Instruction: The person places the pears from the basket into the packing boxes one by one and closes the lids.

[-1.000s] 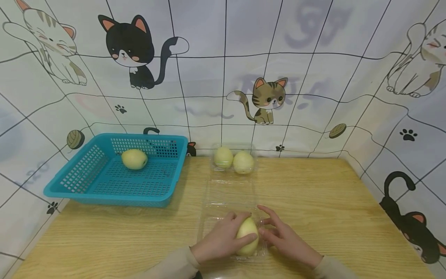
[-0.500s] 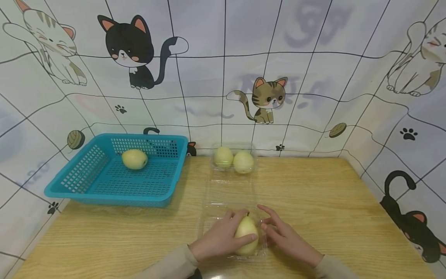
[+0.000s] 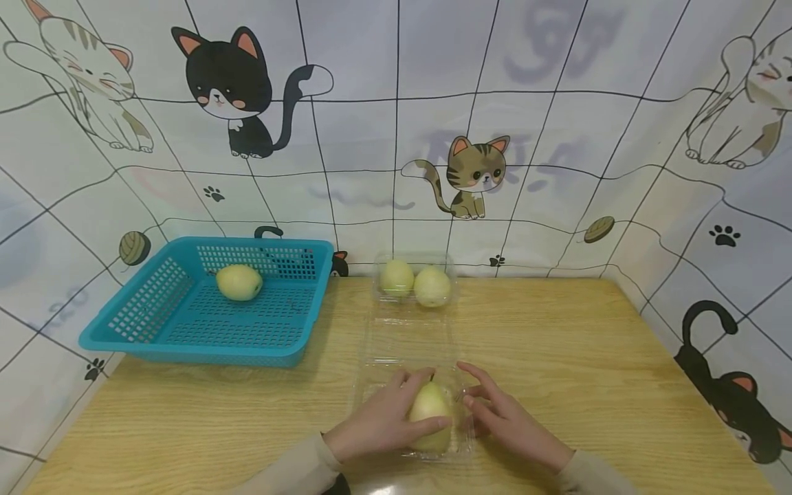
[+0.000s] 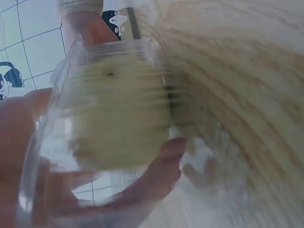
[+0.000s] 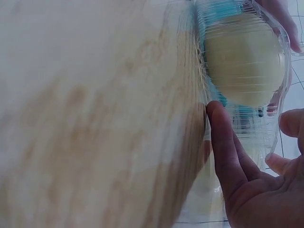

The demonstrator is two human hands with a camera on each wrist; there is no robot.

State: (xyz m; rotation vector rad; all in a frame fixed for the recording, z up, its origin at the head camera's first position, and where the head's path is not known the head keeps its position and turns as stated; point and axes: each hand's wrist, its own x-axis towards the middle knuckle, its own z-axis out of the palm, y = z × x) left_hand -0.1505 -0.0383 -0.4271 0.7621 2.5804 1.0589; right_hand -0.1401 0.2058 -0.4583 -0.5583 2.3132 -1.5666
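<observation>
Left hand [image 3: 377, 423] is gripping pear [image 3: 429, 416] in clear tray [image 3: 402, 337]; right hand [image 3: 504, 423], fingers spread, is touching the tray's edge. No readable writing.

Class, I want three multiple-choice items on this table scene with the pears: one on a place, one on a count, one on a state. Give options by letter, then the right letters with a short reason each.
1. Where does the lone pear away from the hands lie?
A. In the blue basket
B. On the bare table
C. On the wall shelf

2. How many pears show in all?
A. Two
B. Four
C. Six

3. What is the left hand doing?
A. Lying flat on the table
B. Gripping a pear in the near half of the clear plastic box
C. Holding the basket rim

Answers:
1 A: it rests on the basket floor, far left.
2 B: one in the basket, two pears in the far half of the box, one under the left hand.
3 B: its fingers curl round the pear, while the right hand rests beside it against the box.
</observation>
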